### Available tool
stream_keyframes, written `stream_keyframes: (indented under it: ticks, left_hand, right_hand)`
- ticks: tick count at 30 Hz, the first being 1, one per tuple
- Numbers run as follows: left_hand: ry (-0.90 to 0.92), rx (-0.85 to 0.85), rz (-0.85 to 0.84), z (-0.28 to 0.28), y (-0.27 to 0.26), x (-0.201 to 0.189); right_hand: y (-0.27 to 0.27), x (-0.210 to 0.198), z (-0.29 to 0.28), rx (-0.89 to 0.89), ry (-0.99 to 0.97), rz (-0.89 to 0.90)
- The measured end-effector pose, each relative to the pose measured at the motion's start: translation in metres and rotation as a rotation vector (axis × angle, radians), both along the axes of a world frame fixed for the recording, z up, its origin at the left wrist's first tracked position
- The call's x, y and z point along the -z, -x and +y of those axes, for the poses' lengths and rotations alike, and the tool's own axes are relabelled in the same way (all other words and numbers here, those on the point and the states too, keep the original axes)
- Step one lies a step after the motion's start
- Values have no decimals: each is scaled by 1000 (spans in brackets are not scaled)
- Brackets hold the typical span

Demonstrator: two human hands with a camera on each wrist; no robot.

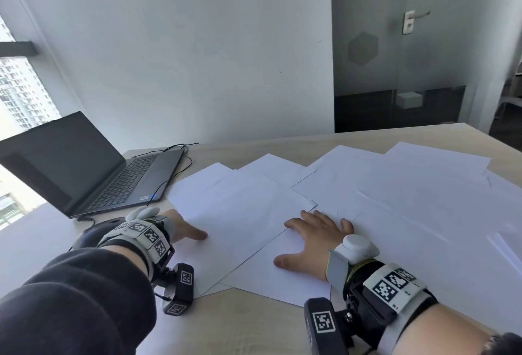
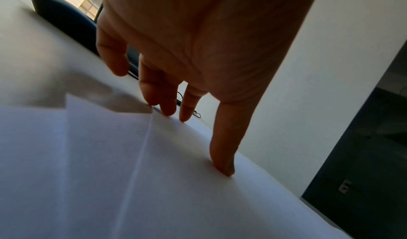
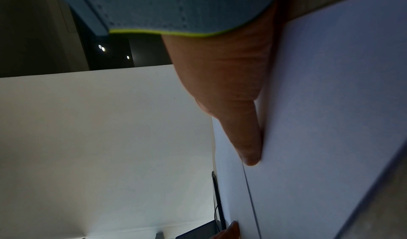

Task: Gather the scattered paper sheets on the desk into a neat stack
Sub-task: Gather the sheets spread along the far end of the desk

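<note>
Nearest to the camera is the left hand (image 1: 186,229), which rests at the left edge of the near sheets (image 1: 248,230); its fingers are straight, the tips press the paper, and it grasps nothing. Just beyond it to the right, the right hand (image 1: 313,244) lies flat and spread on the same sheets, released, with the palm down. These sheets lie between the two hands, with their long axis diagonal, going away to the right. The far sheets (image 1: 409,185) spread over the table (image 1: 254,323) to the right and behind, so I judge that the right hand is nearer to pull them in. A laptop (image 1: 84,162) stands far left.
</note>
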State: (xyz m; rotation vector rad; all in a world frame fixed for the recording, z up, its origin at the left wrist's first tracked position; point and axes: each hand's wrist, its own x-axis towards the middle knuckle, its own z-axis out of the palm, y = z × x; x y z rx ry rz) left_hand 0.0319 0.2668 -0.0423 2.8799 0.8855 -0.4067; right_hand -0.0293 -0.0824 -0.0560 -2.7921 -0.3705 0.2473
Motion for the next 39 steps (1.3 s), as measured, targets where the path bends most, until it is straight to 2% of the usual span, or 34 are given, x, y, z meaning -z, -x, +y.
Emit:
stream_keyframes:
  ticks: [3,10,15,18,21,26,30,35,39]
  left_hand:
    - [33,-30,-32,15,-16,15]
    - [40,-24,-27,31,-28,23]
    - [85,-3,-24,12,-13,11]
    - [211,-14,-120,-10,5,-6]
    - [406,-103,-247,-15,11,-7]
    - [735,-359,-473,-8,35,-4]
    - [955,-456,-507,-7,63,1]
    - [993,-425,-499,-11,93,4]
    - [895,-384,-502,-9,110,2]
  right_hand:
    - [0,0,-1,-2,2,-3]
    - [-1,2,-1,-10,16,13]
    - [-2,3,-2,-16,16,21]
    - [-2,3,-2,-12,19,18]
    - [-3,3,-2,-7,25,17]
    - [-3,2,-4,72,35,22]
    - [0,-3,-7,77,126,51]
    - [6,-9,-5,55,200,-4]
    - [9,-8,-6,54,174,2]
